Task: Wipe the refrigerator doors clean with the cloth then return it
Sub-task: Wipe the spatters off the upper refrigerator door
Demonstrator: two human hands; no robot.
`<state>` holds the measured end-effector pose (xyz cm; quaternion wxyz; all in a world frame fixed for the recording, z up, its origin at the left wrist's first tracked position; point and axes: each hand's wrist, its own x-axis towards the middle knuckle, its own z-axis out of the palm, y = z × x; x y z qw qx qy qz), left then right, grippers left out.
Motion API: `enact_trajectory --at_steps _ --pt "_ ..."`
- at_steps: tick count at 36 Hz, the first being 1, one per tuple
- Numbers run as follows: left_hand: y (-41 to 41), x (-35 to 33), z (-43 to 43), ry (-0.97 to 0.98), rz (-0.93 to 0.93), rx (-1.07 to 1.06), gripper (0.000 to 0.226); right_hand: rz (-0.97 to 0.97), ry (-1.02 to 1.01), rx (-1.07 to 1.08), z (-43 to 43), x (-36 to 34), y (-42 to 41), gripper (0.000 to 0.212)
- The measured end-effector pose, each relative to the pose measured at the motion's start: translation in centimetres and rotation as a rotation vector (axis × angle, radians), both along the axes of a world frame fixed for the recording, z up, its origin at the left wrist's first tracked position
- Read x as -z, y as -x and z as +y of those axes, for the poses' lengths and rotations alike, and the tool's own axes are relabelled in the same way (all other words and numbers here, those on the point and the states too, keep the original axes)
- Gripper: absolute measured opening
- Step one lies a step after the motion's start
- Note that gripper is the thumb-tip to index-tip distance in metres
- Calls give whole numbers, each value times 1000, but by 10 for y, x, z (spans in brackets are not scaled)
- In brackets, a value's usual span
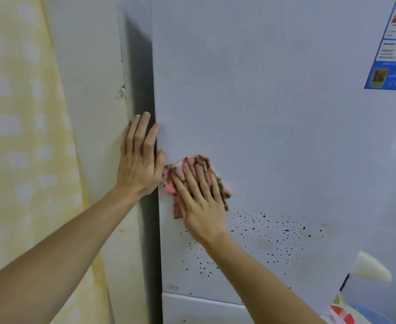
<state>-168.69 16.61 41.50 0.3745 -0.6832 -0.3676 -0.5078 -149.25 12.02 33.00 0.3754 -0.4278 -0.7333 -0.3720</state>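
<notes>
Refrigerator door (274, 141): right grip (201, 206), fingers (191, 183) straight, presses pink cloth (178, 169) flat beneath it.

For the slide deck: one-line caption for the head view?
Right hand presses a pink cloth flat on the black-speckled refrigerator door; left hand rests at the door's left edge.

The sticker (392, 66) on the refrigerator door (262, 113) is illegibly blurred.

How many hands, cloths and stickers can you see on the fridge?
Hands: 2, the left hand and the right hand
Pink cloth: 1
Energy label sticker: 1
Total: 4
</notes>
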Motion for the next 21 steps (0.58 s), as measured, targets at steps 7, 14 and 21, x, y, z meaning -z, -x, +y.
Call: enact_trajectory --at_steps 7,14,21 --pt "15 17 6 9 -21 -5 57 -55 -109 -50 -2 -29 -31 68" --pt "25 21 11 3 -41 -81 63 155 -235 9 11 -62 -7 50" --pt "34 35 12 39 -35 -95 78 63 -194 -33 14 0 13 56"
